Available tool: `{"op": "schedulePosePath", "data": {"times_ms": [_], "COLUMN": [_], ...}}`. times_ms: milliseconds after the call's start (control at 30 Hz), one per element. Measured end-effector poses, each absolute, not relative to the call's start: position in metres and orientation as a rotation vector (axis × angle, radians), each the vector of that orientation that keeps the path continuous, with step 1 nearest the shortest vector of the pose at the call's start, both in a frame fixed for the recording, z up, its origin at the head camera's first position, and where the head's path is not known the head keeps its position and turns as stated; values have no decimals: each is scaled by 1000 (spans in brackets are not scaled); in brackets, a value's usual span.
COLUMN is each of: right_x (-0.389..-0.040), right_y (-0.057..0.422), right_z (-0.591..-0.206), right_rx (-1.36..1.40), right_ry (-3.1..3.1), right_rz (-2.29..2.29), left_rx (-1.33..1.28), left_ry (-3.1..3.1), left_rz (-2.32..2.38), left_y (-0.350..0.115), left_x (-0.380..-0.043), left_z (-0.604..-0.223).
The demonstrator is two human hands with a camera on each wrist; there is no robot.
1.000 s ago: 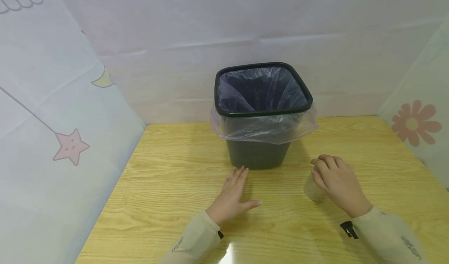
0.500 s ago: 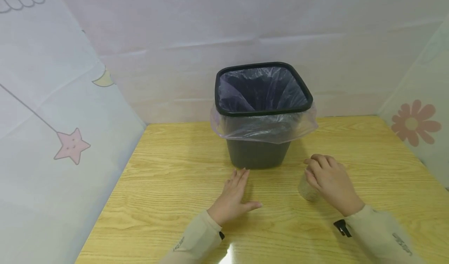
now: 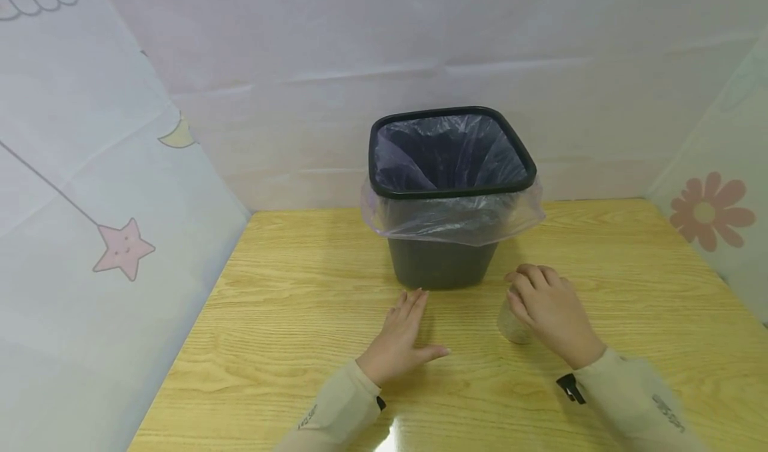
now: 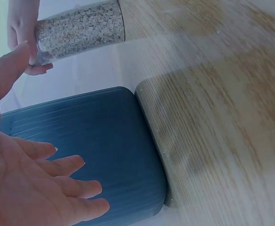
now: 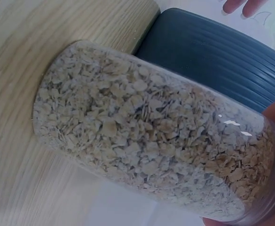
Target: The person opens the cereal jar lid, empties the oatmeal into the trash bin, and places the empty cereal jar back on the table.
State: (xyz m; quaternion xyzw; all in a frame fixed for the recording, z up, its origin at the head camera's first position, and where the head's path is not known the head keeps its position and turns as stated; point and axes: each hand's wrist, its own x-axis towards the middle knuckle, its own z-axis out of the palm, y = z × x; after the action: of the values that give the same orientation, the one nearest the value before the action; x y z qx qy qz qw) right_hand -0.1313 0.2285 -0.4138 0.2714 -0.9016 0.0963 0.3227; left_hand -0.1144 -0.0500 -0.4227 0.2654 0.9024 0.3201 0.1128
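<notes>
My right hand (image 3: 555, 312) grips a clear cylindrical jar of rolled oats (image 3: 512, 325) from above, fingers curled round its top end. In the right wrist view the pale flakes fill most of the jar (image 5: 142, 127), whose base is right at the tabletop. My fingers hide its top in the head view. The left hand (image 3: 396, 342) is held with straight fingers and the thumb spread wide, nothing in its grasp. Its fingertips point at the lower front of a dark trash bin (image 3: 444, 265). The left wrist view shows the same jar (image 4: 83, 30) beyond my thumb.
The bin stands at the back middle of the wooden table (image 3: 288, 325), lined with a thin translucent purple bag (image 3: 474, 222) folded over its rim. A pale sheet (image 3: 300, 72) hangs behind it, and printed side walls flank the table.
My right hand has slid the jar leftward, closer to the left hand and the front of the bin. The left hand has barely moved.
</notes>
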Motion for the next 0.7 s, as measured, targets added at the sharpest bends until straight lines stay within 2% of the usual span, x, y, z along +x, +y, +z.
{"op": "schedulePosePath", "data": {"times_ms": [700], "right_x": [-139], "right_y": [188], "right_z": [-417], "right_rx": [841], "right_ry": [-2232], "right_rz": [231], "left_rx": [805], "left_ry": [2626], "left_rz": [991], "left_y": [-50], "left_x": [-113], "left_z": [-419]}}
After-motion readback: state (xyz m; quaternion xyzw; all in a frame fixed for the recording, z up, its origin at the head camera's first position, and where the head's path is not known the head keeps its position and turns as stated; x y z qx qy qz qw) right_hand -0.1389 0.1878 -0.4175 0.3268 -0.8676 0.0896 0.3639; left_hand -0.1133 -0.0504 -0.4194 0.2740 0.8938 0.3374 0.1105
